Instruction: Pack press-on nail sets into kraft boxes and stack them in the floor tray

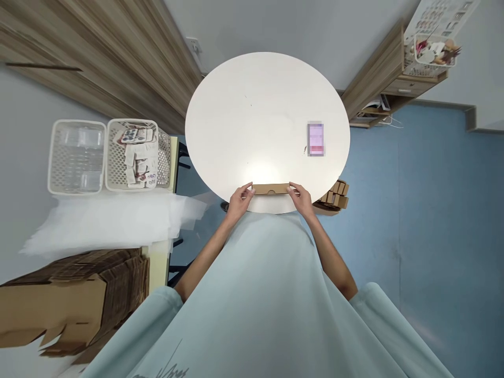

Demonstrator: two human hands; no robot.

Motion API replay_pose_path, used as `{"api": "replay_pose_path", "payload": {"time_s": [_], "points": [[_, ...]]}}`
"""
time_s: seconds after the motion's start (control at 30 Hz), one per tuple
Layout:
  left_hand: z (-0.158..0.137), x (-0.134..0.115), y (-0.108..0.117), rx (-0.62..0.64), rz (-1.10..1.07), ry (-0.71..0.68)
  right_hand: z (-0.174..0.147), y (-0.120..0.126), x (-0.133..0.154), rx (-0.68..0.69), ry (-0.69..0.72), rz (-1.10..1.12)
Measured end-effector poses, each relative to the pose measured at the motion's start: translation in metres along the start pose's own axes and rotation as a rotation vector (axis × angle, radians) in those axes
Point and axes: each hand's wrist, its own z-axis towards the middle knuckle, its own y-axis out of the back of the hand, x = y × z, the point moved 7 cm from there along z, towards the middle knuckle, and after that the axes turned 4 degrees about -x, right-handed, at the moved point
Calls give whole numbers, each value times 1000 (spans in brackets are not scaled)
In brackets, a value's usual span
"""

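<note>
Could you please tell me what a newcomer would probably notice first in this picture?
Probably the big white table in the middle, with a cardboard box at its near edge, held by the left hand and right hand at its two ends. Next might come the blurred-out pinkish rectangle on the table's right side, and the tall stack of flattened cardboard at lower left.

You've got on a lt. blue-green tee (271,283), loose cut w/ soft folds; short, wide L sleeve (151,315) & R sleeve (384,312), hems abt. elbow; dark script lettering (167,373) on L chest. Your L hand (238,202) & R hand (302,200) are bare.
</note>
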Motion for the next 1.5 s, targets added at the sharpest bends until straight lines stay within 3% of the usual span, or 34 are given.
{"api": "replay_pose_path", "payload": {"time_s": [0.13,0.73,0.97,1.1,1.23,1.37,1.5], "points": [[-1,3,-3,-6,-28,-28,-1,-7,-3,40,44,27],[8,5,-8,-114,-1,22,3,-17,-3,-45,135,4],[0,1,-10,-132,-37,58,0,-16,-13,-35,114,-1],[-24,3,-13,-184,-61,86,-12,-13,-26,-18,82,38],[-65,24,-27,-271,-173,205,-33,-8,-47,11,37,118],[-111,50,-57,-295,-244,299,-63,8,-72,45,31,127],[-154,65,-98,-249,-296,317,-99,42,-103,60,-17,195]]}}
